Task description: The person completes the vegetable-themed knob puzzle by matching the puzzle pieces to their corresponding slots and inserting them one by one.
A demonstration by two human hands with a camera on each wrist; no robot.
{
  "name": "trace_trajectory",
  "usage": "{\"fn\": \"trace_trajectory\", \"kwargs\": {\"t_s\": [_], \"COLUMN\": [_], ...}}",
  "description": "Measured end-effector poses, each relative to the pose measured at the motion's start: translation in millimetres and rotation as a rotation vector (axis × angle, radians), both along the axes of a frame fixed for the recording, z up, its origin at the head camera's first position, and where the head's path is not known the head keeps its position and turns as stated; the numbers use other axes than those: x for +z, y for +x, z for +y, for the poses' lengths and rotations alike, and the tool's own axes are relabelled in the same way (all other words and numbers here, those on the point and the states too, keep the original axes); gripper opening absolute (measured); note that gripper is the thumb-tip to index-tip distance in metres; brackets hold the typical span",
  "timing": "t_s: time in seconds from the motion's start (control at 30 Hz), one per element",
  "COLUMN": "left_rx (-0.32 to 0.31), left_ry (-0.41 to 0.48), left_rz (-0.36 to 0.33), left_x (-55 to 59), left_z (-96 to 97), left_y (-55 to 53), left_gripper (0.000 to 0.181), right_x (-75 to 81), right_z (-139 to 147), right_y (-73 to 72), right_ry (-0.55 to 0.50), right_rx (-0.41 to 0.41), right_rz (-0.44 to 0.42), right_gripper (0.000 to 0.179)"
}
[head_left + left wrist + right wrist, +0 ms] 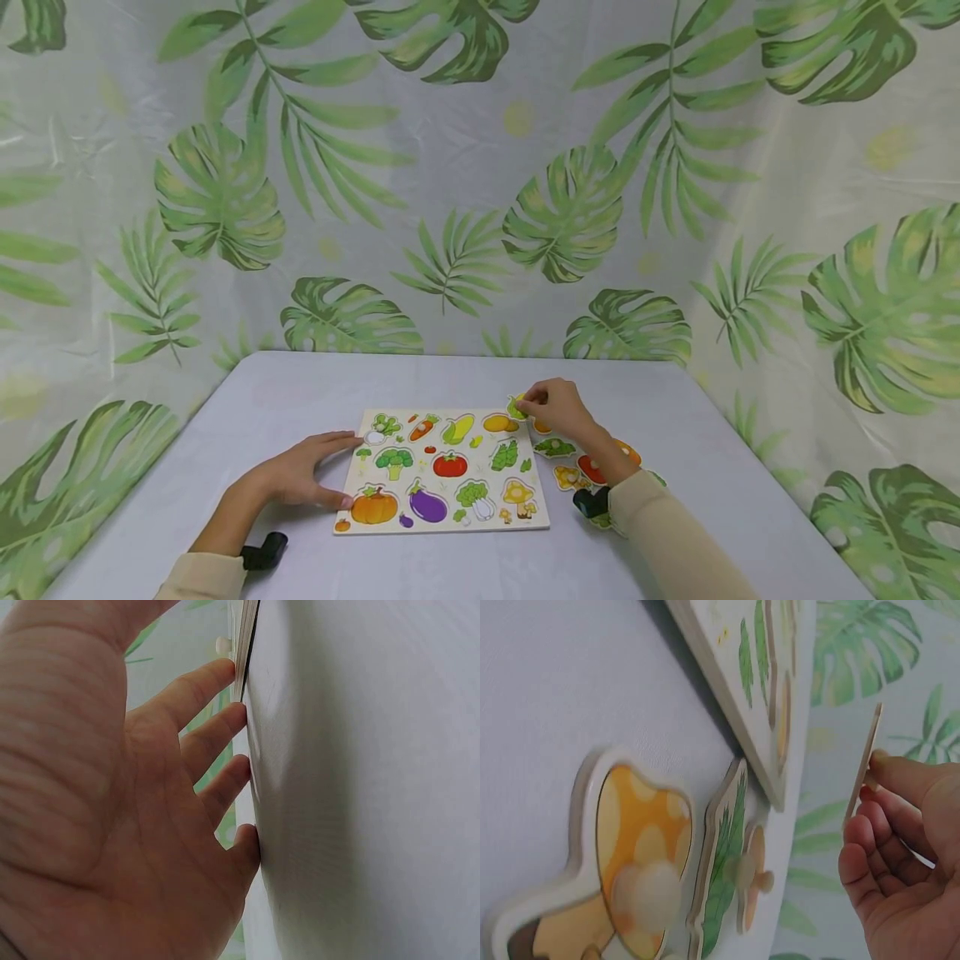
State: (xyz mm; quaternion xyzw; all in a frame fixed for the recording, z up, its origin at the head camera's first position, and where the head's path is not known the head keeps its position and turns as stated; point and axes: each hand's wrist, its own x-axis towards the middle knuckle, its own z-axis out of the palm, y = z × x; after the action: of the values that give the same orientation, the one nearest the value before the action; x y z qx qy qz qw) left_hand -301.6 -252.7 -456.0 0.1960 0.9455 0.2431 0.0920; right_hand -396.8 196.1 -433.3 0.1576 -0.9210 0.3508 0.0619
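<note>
My right hand [558,407] pinches a thin green-and-yellow wooden puzzle piece [516,407] above the far right corner of the vegetable puzzle board [442,492]. In the right wrist view, that piece is seen edge-on between thumb and fingers, so its picture is hidden. My left hand [303,471] spreads along the board's left edge. Its thumb touches beside the pumpkin picture [374,506], and the other fingertips rest near the upper left corner. The left wrist view shows the palm [142,847] with extended fingers, some at the board's edge [244,649].
Loose knobbed pieces lie right of the board, partly under my right forearm: a yellow mushroom [641,847], a green leafy piece [555,448], a red one [591,469] and several others. A leaf-patterned curtain [450,167] hangs behind the white table [315,379].
</note>
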Motion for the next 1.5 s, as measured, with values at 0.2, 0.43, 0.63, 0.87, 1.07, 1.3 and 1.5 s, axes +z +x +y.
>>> {"fn": "trace_trajectory", "kwargs": {"t_s": [0.2, 0.43, 0.63, 0.87, 1.07, 1.3, 1.5], "left_rx": [-0.001, 0.007, -0.004, -0.005, -0.012, -0.016, -0.010], "left_ry": [-0.004, -0.005, -0.005, 0.000, 0.001, 0.000, 0.003], "left_rz": [-0.001, -0.010, -0.007, -0.013, -0.004, 0.002, -0.007], "left_x": [-0.8, -0.6, -1.6, -0.4, -0.6, 1.2, -2.5], "left_z": [-0.4, -0.9, -1.1, -0.9, -0.9, -1.0, -1.7], "left_y": [-0.9, -2.8, -3.3, -2.9, -3.7, -3.2, -4.2], "left_gripper": [0.097, 0.099, 0.099, 0.098, 0.098, 0.098, 0.098], "right_x": [-1.8, -7.9, -9.8, -13.2, -11.3, -13.2, -18.8], "right_z": [-15, -34, -52, -68, -79, -88, -92], "right_y": [0.2, 2.6, 7.7, 7.0, 7.9, 8.8, 6.8], "right_ry": [0.006, 0.025, 0.019, 0.005, 0.010, 0.011, 0.015], "right_rx": [0.021, 0.028, 0.037, 0.068, 0.087, 0.092, 0.103], "right_rz": [0.016, 0.005, -0.005, -0.031, -0.035, -0.056, -0.052], "right_gripper": [0.016, 0.017, 0.019, 0.020, 0.022, 0.022, 0.021]}}
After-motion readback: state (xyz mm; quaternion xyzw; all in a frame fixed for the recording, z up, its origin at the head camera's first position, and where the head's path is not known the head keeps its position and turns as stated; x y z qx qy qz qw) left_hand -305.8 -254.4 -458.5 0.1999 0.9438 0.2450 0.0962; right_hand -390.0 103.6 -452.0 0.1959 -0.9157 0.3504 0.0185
